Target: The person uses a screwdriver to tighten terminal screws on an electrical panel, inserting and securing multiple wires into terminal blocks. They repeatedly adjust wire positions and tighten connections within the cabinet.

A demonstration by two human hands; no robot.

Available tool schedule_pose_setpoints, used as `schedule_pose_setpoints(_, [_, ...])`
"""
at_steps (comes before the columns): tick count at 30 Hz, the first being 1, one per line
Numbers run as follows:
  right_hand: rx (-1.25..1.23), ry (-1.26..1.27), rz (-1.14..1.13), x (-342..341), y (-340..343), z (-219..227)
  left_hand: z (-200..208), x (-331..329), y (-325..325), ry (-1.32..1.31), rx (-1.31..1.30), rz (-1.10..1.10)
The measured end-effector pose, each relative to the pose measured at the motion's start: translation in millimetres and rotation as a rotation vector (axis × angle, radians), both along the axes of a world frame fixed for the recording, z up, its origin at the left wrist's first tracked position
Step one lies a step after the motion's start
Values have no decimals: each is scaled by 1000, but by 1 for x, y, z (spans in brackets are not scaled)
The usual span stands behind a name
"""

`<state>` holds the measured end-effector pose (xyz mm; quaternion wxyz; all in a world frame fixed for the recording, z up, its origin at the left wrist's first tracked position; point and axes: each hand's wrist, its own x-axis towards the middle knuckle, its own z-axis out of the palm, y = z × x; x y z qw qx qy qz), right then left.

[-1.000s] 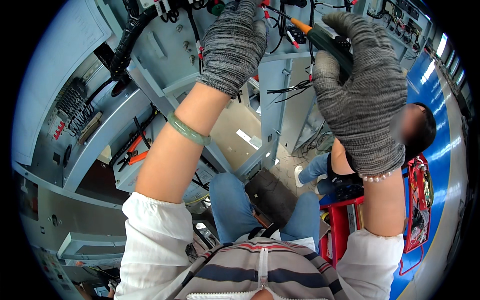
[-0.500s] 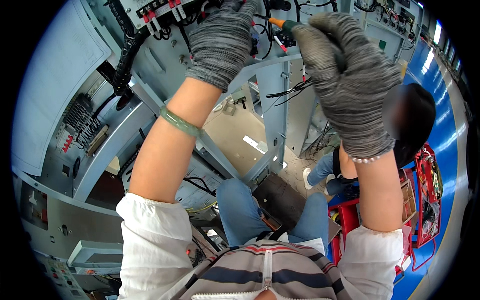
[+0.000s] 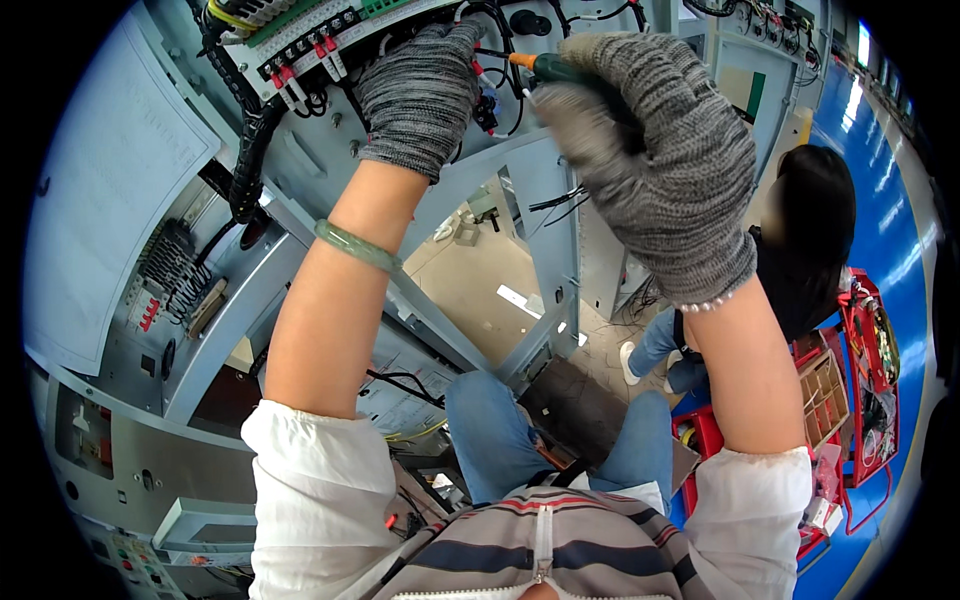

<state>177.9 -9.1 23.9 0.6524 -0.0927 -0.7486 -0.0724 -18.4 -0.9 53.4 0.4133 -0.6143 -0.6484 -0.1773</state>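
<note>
My right hand [image 3: 660,160], in a grey knitted glove, is closed around a screwdriver [image 3: 560,68] with a green and orange handle. The thumb is smeared by motion. Its thin shaft points left at the fingers of my left hand [image 3: 420,95], also gloved, at the panel's wiring. Those fingers are bent and pressed together; what they hold is hidden. A small dark component [image 3: 486,112] with wires sits just right of the left glove. Left of that hand runs a terminal strip [image 3: 310,50] with red-sleeved wires. The screwdriver's tip cannot be made out clearly.
A thick black wire bundle [image 3: 245,165] runs down the cabinet's left side. Loose black wires [image 3: 560,203] stick out below my right hand. At the right, a person [image 3: 815,230] in black sits near a red tool cart [image 3: 868,350] and a divided wooden box [image 3: 825,395].
My right hand with the screwdriver has moved left, closer to my left hand. The view has shifted, and more of the terminal strip shows at the top.
</note>
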Motion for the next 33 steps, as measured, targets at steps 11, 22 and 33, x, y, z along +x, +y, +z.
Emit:
schedule_pose_setpoints(11, [-119, 38, -46, 1, -7, -2, -25, 2, -3, -335, 134, -248])
schedule_pose_setpoints(22, [95, 62, -19, -1, 8, -1, -40, 11, -20, -571, 372, -583])
schedule_pose_setpoints(33, [8, -39, 104, 13, 6, 12, -34, 8, -13, -942, 50, -458])
